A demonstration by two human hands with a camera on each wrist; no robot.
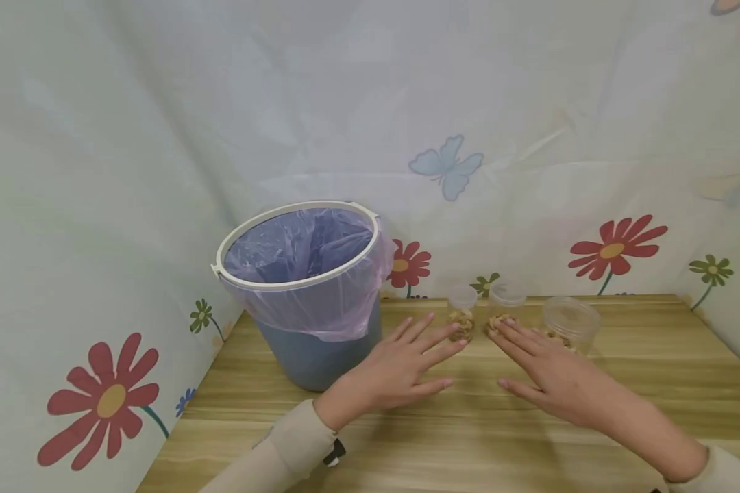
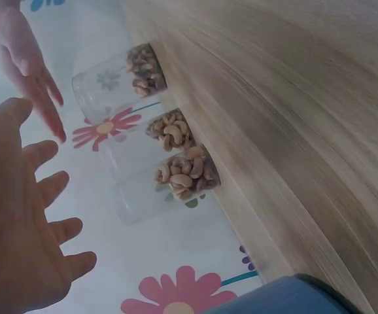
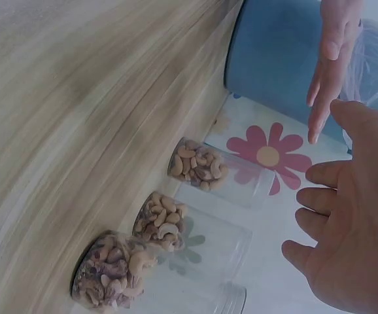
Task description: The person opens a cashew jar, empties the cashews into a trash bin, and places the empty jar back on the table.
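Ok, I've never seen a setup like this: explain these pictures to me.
There is no machine here, just a person's bare left hand and right hand. The wide picture comes from a camera worn on the head, looking forward and down; the two tilted close-ups come from a camera on each wrist. On the wooden tabletop stand a blue bin with a pinkish liner hanging over its outside, and three clear jars partly filled with what look like cashews. Neither hand holds anything: both reach out near the jars.

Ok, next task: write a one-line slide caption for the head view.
Left hand and right hand outstretched before three clear jars of nuts, beside a blue bin on a wooden table.
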